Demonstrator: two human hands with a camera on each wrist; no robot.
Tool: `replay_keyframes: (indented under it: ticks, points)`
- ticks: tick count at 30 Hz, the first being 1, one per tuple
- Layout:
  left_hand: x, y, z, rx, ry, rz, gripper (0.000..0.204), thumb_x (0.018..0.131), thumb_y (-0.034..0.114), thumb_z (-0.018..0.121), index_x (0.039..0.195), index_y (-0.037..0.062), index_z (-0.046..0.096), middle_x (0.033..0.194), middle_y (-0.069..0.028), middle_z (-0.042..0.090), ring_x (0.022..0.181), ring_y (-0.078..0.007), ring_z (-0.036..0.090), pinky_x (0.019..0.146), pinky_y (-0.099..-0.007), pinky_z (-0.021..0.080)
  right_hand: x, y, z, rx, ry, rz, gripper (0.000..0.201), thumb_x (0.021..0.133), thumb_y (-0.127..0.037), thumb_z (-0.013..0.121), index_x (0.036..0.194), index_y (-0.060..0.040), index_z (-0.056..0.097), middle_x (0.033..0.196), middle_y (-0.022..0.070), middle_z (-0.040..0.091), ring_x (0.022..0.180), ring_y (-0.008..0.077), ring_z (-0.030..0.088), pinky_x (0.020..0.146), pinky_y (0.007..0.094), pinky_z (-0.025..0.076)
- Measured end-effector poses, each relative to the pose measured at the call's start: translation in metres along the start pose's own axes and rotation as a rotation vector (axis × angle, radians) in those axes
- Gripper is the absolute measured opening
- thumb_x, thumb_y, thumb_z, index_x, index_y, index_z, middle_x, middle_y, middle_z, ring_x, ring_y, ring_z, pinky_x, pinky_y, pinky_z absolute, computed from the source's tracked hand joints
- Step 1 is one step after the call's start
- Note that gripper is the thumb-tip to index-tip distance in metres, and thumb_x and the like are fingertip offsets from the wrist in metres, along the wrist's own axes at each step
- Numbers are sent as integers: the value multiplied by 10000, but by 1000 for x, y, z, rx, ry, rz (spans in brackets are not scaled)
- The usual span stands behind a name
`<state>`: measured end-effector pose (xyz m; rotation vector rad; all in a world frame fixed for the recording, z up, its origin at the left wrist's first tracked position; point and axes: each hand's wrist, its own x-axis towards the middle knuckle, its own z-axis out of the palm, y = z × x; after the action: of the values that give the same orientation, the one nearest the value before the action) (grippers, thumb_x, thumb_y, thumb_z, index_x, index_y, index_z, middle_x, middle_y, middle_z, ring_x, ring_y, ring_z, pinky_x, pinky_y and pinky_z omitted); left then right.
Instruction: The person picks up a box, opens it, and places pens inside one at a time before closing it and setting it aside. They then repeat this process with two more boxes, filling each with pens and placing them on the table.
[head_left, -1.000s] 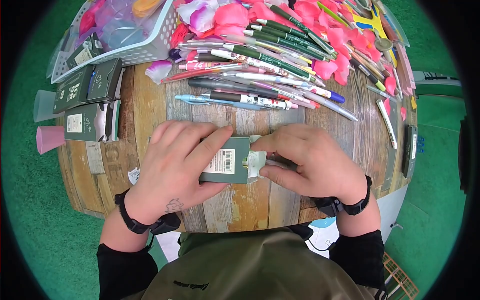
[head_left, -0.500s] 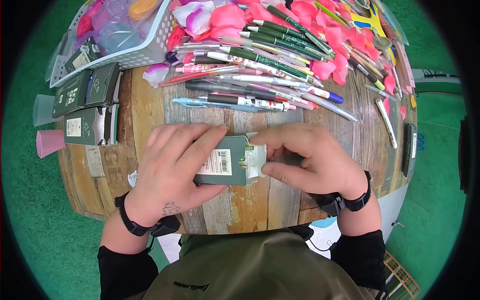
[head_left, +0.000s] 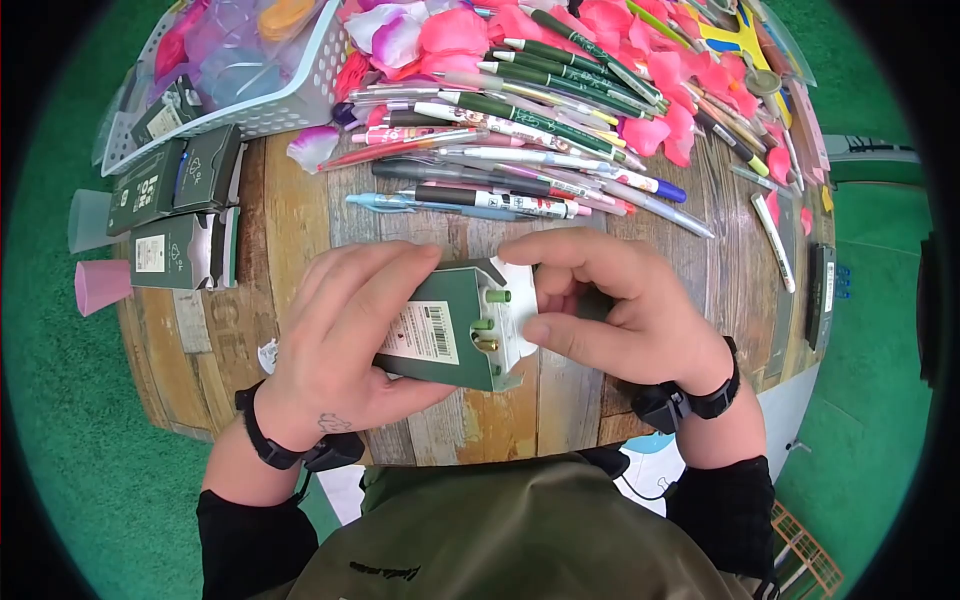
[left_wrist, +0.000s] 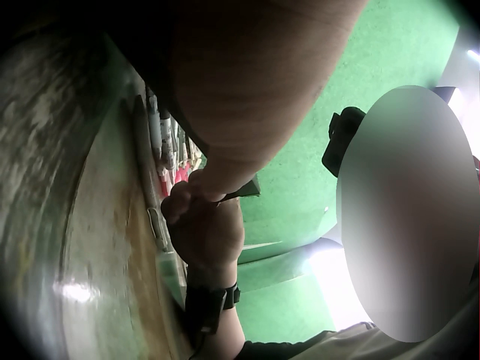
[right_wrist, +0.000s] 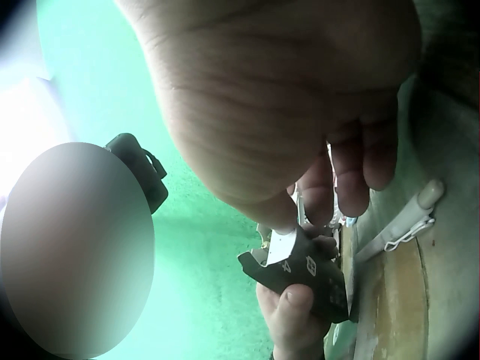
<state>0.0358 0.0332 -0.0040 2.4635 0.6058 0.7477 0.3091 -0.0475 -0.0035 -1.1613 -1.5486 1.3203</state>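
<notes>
My left hand [head_left: 345, 330] grips a small dark green cardboard box [head_left: 462, 320] from its left side, above the table. A white barcode label [head_left: 425, 332] faces up on it. The box's right end is tilted up and uncovered, and several green pen ends [head_left: 497, 296] show inside, one with a brass-coloured tip [head_left: 487, 345]. My right hand [head_left: 630, 305] pinches the white end flap [head_left: 515, 310] between thumb and index finger, holding it bent outward. In the right wrist view, the thumb lies against the white inside of the box [right_wrist: 306, 274].
Many pens [head_left: 520, 150] lie in a heap beyond the box, with pink petals [head_left: 460, 45] behind them. More dark green boxes [head_left: 185, 245] and a white basket [head_left: 300, 90] stand at the left. A white pen [head_left: 773, 243] lies at the right.
The box has tilted and turned, its right end now facing up toward the head camera. The flap is folded further out, so more pen ends show. Both hands keep their places.
</notes>
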Motion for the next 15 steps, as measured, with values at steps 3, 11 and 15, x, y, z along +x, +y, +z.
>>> replay_keyframes:
  ticks: [3, 11, 15]
  points:
    - [-2, -2, -1, -77, 8, 37, 866, 645, 280, 962, 1371, -21, 598, 1217, -202, 677, 1024, -383, 688, 886, -470, 543, -1, -3, 1, 17, 18, -113, 455, 922, -27, 760, 1367, -70, 672, 867, 14, 717, 751, 107, 670, 681, 286, 557]
    - [-5, -4, -2, -114, -47, 48, 869, 661, 306, 965, 1374, -21, 591, 1242, -208, 663, 1041, -392, 681, 886, -476, 542, 0, -5, 7, -274, 51, -342, 392, 892, -143, 780, 1282, -120, 743, 818, 67, 639, 701, 276, 644, 629, 392, 519]
    - [-7, -4, 0, -86, -45, 35, 875, 658, 325, 964, 1372, -21, 596, 1231, -219, 668, 1033, -405, 682, 895, -485, 542, 0, -3, 5, -260, 48, -344, 602, 859, -276, 827, 1408, -107, 649, 907, 96, 653, 782, 310, 659, 669, 417, 523]
